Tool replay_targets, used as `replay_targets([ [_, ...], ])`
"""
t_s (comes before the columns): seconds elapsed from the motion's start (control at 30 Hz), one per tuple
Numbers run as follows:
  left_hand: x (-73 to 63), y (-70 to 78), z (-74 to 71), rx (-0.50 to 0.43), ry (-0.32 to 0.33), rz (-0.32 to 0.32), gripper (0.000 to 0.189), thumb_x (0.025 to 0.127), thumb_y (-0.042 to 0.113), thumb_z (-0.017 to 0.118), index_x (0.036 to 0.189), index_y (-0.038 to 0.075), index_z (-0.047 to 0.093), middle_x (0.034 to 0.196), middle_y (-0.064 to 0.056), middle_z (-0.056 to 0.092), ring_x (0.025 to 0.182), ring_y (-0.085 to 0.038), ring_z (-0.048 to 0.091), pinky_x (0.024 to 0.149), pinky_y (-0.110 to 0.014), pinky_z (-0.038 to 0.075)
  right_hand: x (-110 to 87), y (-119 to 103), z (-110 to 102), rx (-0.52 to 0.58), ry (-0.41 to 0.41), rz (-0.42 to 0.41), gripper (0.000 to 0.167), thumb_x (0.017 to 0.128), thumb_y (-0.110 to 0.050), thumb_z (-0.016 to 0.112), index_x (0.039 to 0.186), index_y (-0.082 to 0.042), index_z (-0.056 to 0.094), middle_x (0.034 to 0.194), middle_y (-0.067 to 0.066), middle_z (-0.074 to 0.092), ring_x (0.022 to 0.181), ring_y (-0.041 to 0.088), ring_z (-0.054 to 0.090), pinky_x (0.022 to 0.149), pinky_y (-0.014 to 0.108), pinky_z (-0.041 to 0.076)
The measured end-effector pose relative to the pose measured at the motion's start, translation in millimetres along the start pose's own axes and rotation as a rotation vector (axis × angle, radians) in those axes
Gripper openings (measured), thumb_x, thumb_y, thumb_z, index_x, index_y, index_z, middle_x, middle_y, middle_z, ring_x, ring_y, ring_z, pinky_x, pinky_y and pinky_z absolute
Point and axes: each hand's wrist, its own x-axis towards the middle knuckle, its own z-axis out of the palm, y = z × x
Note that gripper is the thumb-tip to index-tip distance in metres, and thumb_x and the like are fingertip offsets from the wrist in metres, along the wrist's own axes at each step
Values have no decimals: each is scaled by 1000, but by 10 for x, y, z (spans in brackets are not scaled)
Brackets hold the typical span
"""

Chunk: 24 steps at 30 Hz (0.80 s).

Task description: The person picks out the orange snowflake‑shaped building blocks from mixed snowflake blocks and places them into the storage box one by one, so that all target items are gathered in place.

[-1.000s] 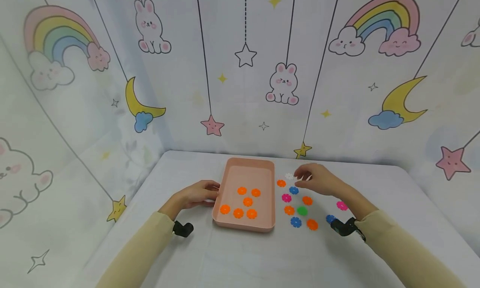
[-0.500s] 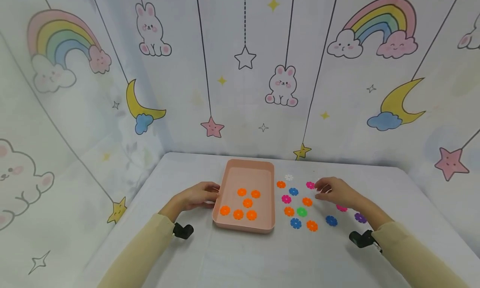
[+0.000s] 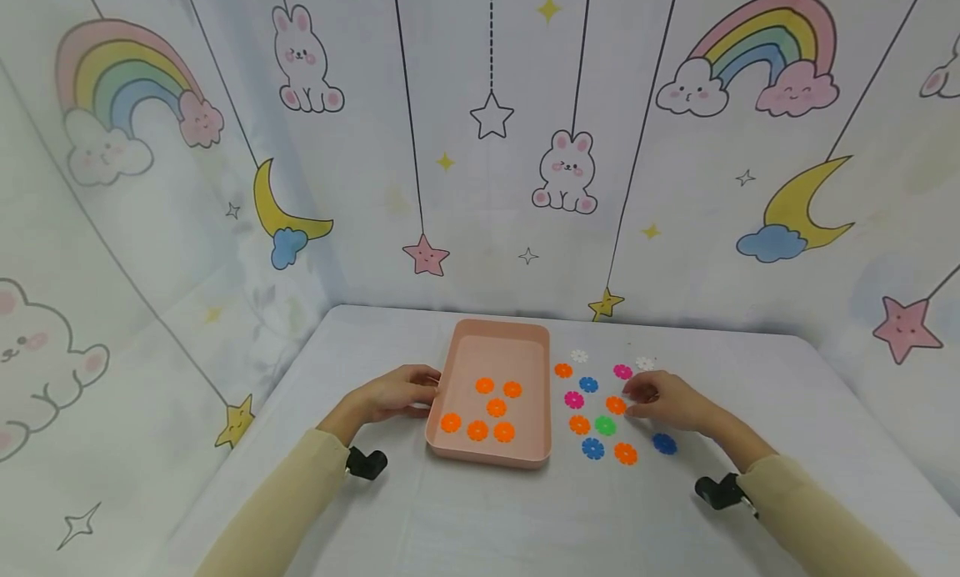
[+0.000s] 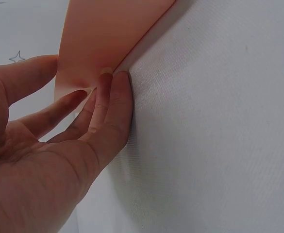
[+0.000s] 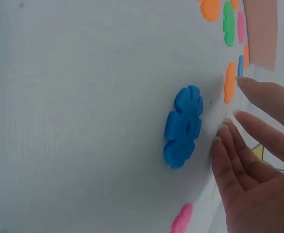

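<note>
A shallow pink tray (image 3: 513,352) holds several orange flower-shaped plastic discs (image 3: 497,408). At its left side is my left hand (image 3: 393,391); in the left wrist view the fingertips lie against the outer wall (image 4: 108,34) and the thumb reaches its rim. To the right of the tray, my right hand (image 3: 667,402) hovers low over scattered discs, thumb and fingers apart with nothing between them. Its fingertips come right beside an orange disc (image 3: 616,405). In the right wrist view a blue disc (image 5: 183,128) lies on the table near the fingers.
Loose discs lie right of the tray: green (image 3: 605,425), pink (image 3: 573,400), white (image 3: 580,356), blue and more orange. A second white disc (image 3: 645,363) is just beyond the right hand. White cloth covers the table (image 3: 480,519); a printed curtain (image 3: 495,193) stands behind it.
My right hand has moved from near the white disc at the back toward the right, then slightly forward and left to the orange disc. The left hand and tray stay in place.
</note>
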Motion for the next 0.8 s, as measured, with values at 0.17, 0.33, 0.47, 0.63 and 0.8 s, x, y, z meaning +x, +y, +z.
replay_targets([
  [0.17,6,-9,-8,1,-4,2,47,102,11,59,146,-4,47,142,-18,54,118,-28,62,104,-48,53,35,-6,28,1,-12,5,31,91,-18,77,116,-2,68,99,4,65,93,21,58,79,26,55],
  [0.33,6,-13,-4,3,2,-4,47,102,11,60,145,-3,47,142,-18,54,117,-28,62,103,-47,54,40,-44,58,3,-14,13,28,91,-17,77,113,-2,69,97,4,63,91,21,57,78,30,55],
  [0.47,4,-15,0,3,6,-5,47,103,10,59,145,-4,47,141,-19,54,117,-28,62,103,-47,54,34,-77,71,-1,-12,13,27,91,-16,77,111,-2,68,95,4,62,90,21,56,78,32,56],
  [0.63,6,-14,-6,6,18,-8,47,102,11,59,145,-4,47,140,-18,55,116,-27,63,101,-47,55,49,-82,72,-12,-2,8,24,91,-15,77,109,-2,67,94,4,62,89,21,56,79,33,56],
  [0.8,10,-10,-14,6,20,-14,47,102,11,60,145,-3,48,140,-17,55,115,-27,63,100,-47,55,81,-54,75,-31,17,14,15,92,-14,75,103,-6,68,92,2,63,87,20,56,78,30,54],
])
